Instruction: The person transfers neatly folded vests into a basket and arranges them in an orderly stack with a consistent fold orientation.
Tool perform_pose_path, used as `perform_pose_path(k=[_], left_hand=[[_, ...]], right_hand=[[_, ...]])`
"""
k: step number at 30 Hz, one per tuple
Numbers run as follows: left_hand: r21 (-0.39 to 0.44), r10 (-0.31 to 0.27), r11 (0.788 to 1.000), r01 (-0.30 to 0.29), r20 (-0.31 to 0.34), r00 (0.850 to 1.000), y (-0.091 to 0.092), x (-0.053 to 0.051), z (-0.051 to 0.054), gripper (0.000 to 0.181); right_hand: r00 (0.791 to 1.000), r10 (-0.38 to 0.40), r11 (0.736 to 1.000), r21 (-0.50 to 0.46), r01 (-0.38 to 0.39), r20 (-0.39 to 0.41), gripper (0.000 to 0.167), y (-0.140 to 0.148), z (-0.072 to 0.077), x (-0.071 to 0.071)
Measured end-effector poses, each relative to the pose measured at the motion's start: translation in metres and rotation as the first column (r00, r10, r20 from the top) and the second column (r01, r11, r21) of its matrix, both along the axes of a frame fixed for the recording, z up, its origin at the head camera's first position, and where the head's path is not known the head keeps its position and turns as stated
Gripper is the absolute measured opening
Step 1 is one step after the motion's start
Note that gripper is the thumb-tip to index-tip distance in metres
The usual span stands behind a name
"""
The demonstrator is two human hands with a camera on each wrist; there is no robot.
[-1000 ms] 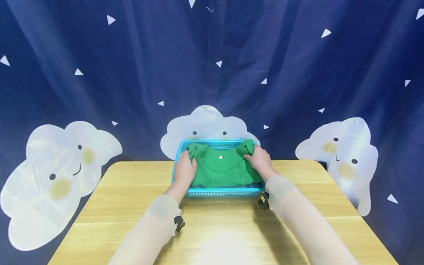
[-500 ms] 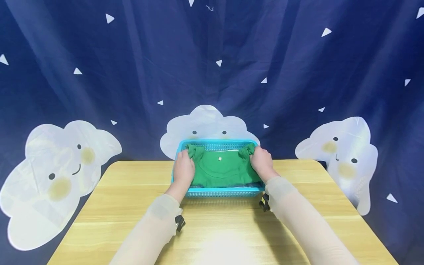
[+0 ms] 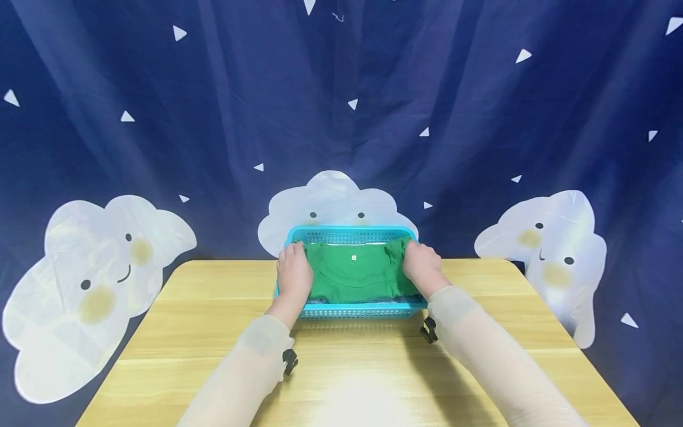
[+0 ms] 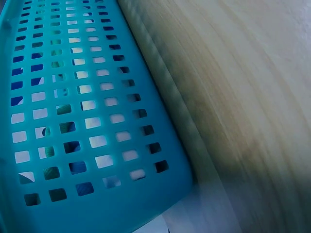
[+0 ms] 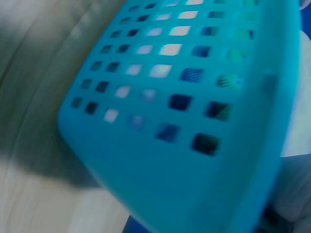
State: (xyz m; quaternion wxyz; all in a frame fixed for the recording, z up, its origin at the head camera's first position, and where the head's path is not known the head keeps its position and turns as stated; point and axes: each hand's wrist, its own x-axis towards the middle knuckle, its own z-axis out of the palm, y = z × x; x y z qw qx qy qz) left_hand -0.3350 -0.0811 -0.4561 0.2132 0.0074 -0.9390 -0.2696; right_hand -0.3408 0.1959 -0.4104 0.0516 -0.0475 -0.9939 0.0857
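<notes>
A green short-sleeved shirt (image 3: 352, 273) with a small white neck label lies spread inside a turquoise perforated basket (image 3: 363, 311). At the basket's left side, my left hand (image 3: 295, 270) grips the shirt's left shoulder; its fingertips are partly hidden. My right hand (image 3: 423, 267) holds the opposite shoulder beside the right rim, thumb and fingertips not clearly visible. Dark bluish cloth (image 3: 320, 300) peeks out under the shirt along the front. Both wrist views mostly show the basket's holed wall (image 4: 146, 208); a blurred bit of the right hand (image 5: 295, 194) appears beyond the rim.
The basket stands near the far edge of a light wooden table (image 3: 213, 332). Behind it hangs a dark blue curtain (image 3: 341, 136) printed with white clouds and triangles. Small black devices (image 3: 290, 360) are strapped at both wrists.
Both hands have shifted slightly outward to the basket's sides. The bunched shoulders of the green shirt have come down and flattened, and its neckline sits lower in the basket.
</notes>
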Motion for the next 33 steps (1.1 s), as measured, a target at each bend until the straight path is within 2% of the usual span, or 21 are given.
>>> perform_pose_path(k=[3, 6, 8, 11, 13, 16, 19, 22, 27, 29, 33], left_hand=[[-0.018, -0.010, 1.000, 0.009, -0.039, 0.999, 0.000, 0.001, 0.000, 0.041], [-0.086, -0.052, 0.995, 0.046, -0.068, 0.996, 0.001, 0.000, 0.000, 0.036], [-0.155, -0.109, 0.983, 0.097, -0.068, 0.992, 0.003, 0.001, 0.001, 0.031], [-0.249, -0.203, 0.949, 0.193, -0.018, 0.979, 0.006, 0.002, 0.001, 0.031], [-0.277, -0.247, 0.928, 0.248, 0.039, 0.968, 0.008, 0.002, 0.000, 0.038], [-0.308, -0.255, 0.908, 0.284, 0.130, 0.958, 0.009, 0.001, -0.004, 0.054], [-0.337, -0.231, 0.894, 0.295, 0.219, 0.948, 0.008, 0.000, -0.007, 0.067], [-0.341, -0.208, 0.888, 0.307, 0.299, 0.931, 0.009, 0.000, -0.009, 0.077], [-0.305, -0.175, 0.897, 0.320, 0.419, 0.891, 0.010, 0.000, -0.009, 0.084], [-0.270, -0.172, 0.908, 0.319, 0.453, 0.875, 0.011, 0.001, -0.009, 0.082], [-0.223, -0.178, 0.918, 0.328, 0.507, 0.844, 0.011, 0.003, -0.008, 0.074]], right_hand=[[1.000, 0.007, 0.999, 0.034, -0.006, -0.029, 0.027, -0.002, 0.004, 0.003], [0.992, 0.078, 0.993, 0.091, -0.070, -0.099, 0.031, -0.007, 0.006, 0.004], [0.973, 0.164, 0.981, 0.131, -0.144, -0.160, 0.033, -0.010, 0.003, 0.005], [0.933, 0.293, 0.949, 0.182, -0.257, -0.209, 0.040, -0.014, -0.009, 0.006], [0.922, 0.339, 0.933, 0.193, -0.303, -0.188, 0.047, -0.015, -0.018, 0.006], [0.929, 0.352, 0.926, 0.187, -0.329, -0.109, 0.058, -0.014, -0.029, 0.006], [0.943, 0.331, 0.934, 0.152, -0.323, -0.034, 0.067, -0.012, -0.037, 0.005], [0.955, 0.295, 0.951, 0.089, -0.296, 0.026, 0.072, -0.010, -0.042, 0.003], [0.962, 0.250, 0.966, 0.034, -0.255, 0.111, 0.077, -0.010, -0.049, 0.000], [0.960, 0.244, 0.968, 0.034, -0.250, 0.135, 0.077, -0.010, -0.051, -0.002], [0.957, 0.242, 0.967, 0.046, -0.252, 0.159, 0.076, -0.011, -0.053, -0.002]])
